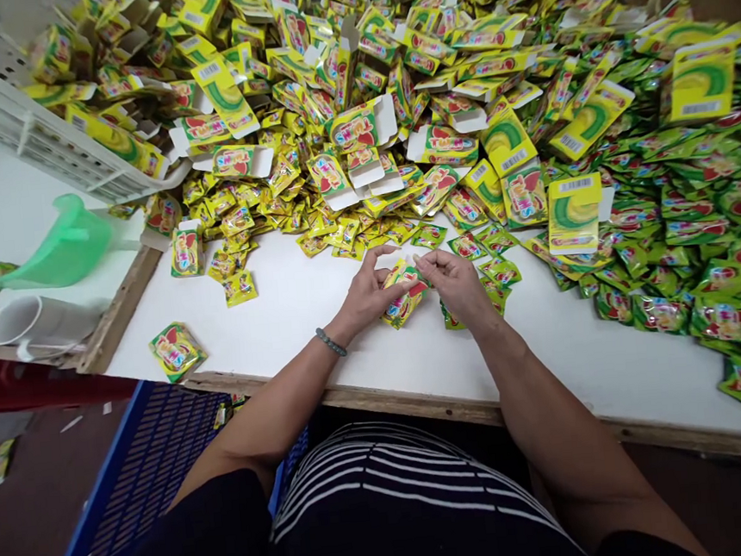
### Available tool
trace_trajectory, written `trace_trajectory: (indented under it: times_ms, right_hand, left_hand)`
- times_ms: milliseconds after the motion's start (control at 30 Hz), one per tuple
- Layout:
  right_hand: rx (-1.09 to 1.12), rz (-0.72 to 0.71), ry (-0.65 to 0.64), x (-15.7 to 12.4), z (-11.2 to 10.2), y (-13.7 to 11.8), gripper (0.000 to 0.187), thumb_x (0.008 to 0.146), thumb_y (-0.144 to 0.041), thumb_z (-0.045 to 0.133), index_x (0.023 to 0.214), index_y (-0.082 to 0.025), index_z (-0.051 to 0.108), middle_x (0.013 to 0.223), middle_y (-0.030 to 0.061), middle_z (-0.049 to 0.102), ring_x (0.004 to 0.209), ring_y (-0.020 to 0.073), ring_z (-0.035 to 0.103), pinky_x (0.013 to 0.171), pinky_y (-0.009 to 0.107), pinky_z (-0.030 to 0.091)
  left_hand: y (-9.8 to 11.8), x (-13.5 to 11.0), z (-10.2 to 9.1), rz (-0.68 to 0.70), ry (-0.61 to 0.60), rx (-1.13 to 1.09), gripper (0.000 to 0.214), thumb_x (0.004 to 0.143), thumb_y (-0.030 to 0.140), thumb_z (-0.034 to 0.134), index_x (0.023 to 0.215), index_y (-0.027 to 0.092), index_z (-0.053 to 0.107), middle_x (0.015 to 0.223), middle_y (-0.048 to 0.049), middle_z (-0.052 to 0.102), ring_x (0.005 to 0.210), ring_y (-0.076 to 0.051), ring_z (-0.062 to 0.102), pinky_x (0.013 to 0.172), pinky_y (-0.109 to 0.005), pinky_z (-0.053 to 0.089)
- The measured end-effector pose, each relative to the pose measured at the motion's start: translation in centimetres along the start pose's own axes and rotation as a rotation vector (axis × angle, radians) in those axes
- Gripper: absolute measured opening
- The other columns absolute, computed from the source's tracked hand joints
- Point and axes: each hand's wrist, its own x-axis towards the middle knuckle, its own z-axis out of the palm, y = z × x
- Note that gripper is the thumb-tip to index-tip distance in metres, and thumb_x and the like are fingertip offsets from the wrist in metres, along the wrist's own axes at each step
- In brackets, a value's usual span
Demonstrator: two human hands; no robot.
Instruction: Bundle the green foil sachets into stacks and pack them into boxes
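Observation:
My left hand [367, 297] is closed around a small yellow and green candy box [402, 308] with a red fruit print, held tilted just above the white table. At the box's upper right end, my right hand [459, 287] pinches its edge with thumb and fingertips; the flap there is mostly hidden by the fingers. Green candy sachets [500, 270] lie right beside and partly under my right hand. Beyond both hands spreads a pile of yellow sachets [284, 177]. A similar box [177, 350] lies on the table to the left of my left hand.
Many open-flapped boxes [357, 128] heap across the back. Green sachets [717, 230] cover the right side. A white perforated crate [68, 157], green scoop [66, 244] and white mug [43, 322] are at left. Below the wooden table edge [413, 402] stands a blue crate [134, 472].

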Motion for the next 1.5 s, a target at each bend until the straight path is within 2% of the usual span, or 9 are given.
trace_trajectory:
  times_ms: [133,267,367,533,700,833,967,1200,1500]
  right_hand:
    - [0.168,0.032,-0.029,0.1,-0.1,-0.2,0.046,0.067,-0.060,0.071,0.095,-0.023,0.065,0.077,-0.0001,0.062,0.073,0.0165,0.060,0.069,0.033,0.051]
    - [0.219,0.027,0.023,-0.1,0.3,-0.3,0.052,0.066,-0.057,0.072,0.104,-0.024,0.061,0.078,-0.0006,0.063,0.070,0.0162,0.062,0.067,0.032,0.052]
    - [0.164,0.035,0.059,-0.4,0.8,-0.4,0.047,0.069,-0.059,0.069,0.099,-0.024,0.061,0.078,0.0008,0.066,0.069,0.0176,0.063,0.067,0.034,0.054]
    - [0.049,-0.022,0.002,-1.0,1.1,-0.6,0.034,0.079,-0.055,0.060,0.085,-0.023,0.066,0.074,0.0006,0.066,0.072,0.0180,0.062,0.075,0.035,0.054]
    - [0.141,0.017,-0.009,-0.9,0.6,-0.8,0.041,0.079,-0.054,0.062,0.105,-0.023,0.067,0.082,0.0003,0.070,0.079,0.0190,0.064,0.076,0.033,0.054]
    - [0.030,-0.024,0.002,-1.0,0.4,-0.9,0.039,0.083,-0.056,0.059,0.083,-0.020,0.073,0.080,0.0014,0.072,0.081,0.0196,0.064,0.079,0.033,0.052]
    - [0.166,0.007,-0.050,-0.9,0.8,-0.4,0.031,0.077,-0.049,0.070,0.089,-0.022,0.076,0.090,0.0024,0.076,0.085,0.0204,0.067,0.083,0.035,0.052]
    - [0.370,0.170,-0.050,-0.6,-0.1,-0.7,0.027,0.064,-0.042,0.081,0.080,-0.021,0.075,0.079,0.0021,0.076,0.075,0.0179,0.068,0.081,0.035,0.054]
    - [0.239,0.168,-0.213,-0.4,-2.1,0.0,0.033,0.064,-0.044,0.081,0.086,-0.020,0.078,0.083,0.0033,0.077,0.075,0.0184,0.069,0.077,0.034,0.054]
  left_hand:
    - [0.1,0.2,0.0,0.063,0.104,-0.084,0.057,0.072,0.050,0.075,0.113,0.021,0.048,0.055,0.0100,0.049,0.045,-0.007,0.042,0.048,-0.020,0.031]
    - [0.4,0.1,0.2,0.044,0.072,-0.178,0.054,0.070,0.053,0.076,0.105,0.020,0.052,0.060,0.0063,0.057,0.047,-0.008,0.047,0.047,-0.021,0.033]
    - [0.6,0.1,0.2,0.026,0.097,-0.228,0.053,0.065,0.050,0.080,0.099,0.021,0.051,0.061,0.0059,0.060,0.047,-0.009,0.049,0.047,-0.021,0.036]
    - [0.7,-0.1,-0.2,-0.023,0.112,-0.217,0.052,0.062,0.046,0.082,0.097,0.020,0.054,0.061,0.0055,0.059,0.049,-0.010,0.052,0.049,-0.022,0.037]
    - [0.5,-0.2,-0.3,0.005,0.030,-0.174,0.051,0.064,0.044,0.081,0.097,0.019,0.052,0.052,0.0093,0.052,0.042,-0.006,0.042,0.045,-0.019,0.029]
    - [0.2,-0.1,-0.5,0.048,0.114,-0.180,0.051,0.066,0.043,0.080,0.096,0.021,0.045,0.054,0.0104,0.055,0.043,-0.006,0.044,0.045,-0.018,0.031]
    - [0.0,-0.1,-0.7,0.083,0.137,-0.116,0.048,0.067,0.041,0.080,0.097,0.019,0.050,0.058,0.0084,0.058,0.047,-0.006,0.048,0.049,-0.018,0.035]
    - [0.5,-0.3,-0.4,0.067,0.067,-0.057,0.051,0.067,0.044,0.080,0.101,0.016,0.055,0.065,0.0038,0.063,0.053,-0.008,0.055,0.052,-0.019,0.040]
    - [0.6,-0.6,-0.6,0.046,0.014,-0.055,0.055,0.067,0.048,0.080,0.101,0.018,0.049,0.066,0.0034,0.066,0.050,-0.007,0.054,0.050,-0.019,0.037]
